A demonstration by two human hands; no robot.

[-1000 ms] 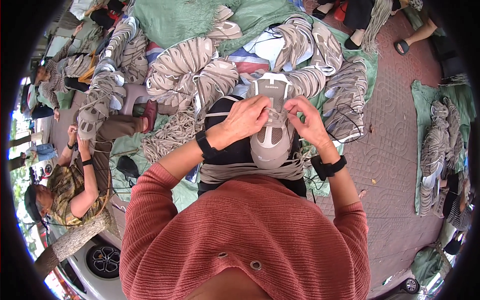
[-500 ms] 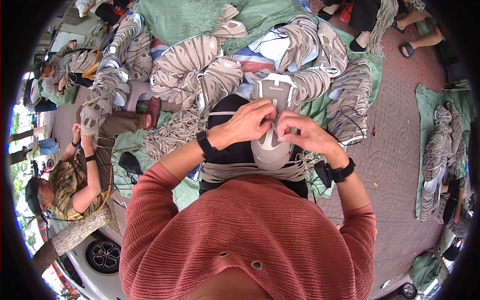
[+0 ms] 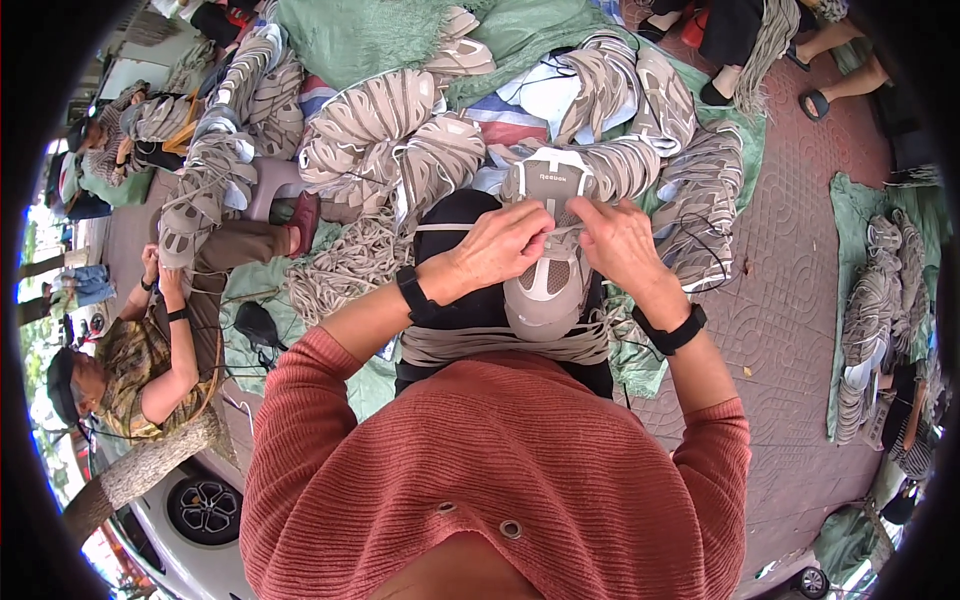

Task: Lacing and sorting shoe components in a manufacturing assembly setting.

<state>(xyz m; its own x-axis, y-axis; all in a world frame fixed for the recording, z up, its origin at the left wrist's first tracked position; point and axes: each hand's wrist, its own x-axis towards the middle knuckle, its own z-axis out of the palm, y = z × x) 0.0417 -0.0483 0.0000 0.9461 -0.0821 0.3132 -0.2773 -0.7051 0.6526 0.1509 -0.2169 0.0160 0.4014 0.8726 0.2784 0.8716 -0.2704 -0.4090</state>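
Note:
A beige-grey shoe upper (image 3: 541,312) lies over my knee, its rounded toe toward me and its tongue (image 3: 553,181) pointing away. My left hand (image 3: 500,241) is closed in a pinch at the left edge of the lacing area. Opposite it, my right hand (image 3: 624,243) pinches at the right edge, thumb and forefinger together. A short stretch of pale shoelace (image 3: 568,229) shows between the two hands; its ends are hidden by my fingers. A bundle of flat beige laces (image 3: 505,346) lies across my lap.
Stacks of similar shoe uppers (image 3: 366,113) lie ahead on green sheeting (image 3: 370,40). A heap of loose laces (image 3: 340,272) is left of my knee. At the left, another person (image 3: 130,375) handles a stack of uppers. More uppers (image 3: 868,310) lie at the far right.
Both hands have moved up the shoe, away from the toe. My right hand has turned and risen toward the tongue, leaving the lower lacing area in sight.

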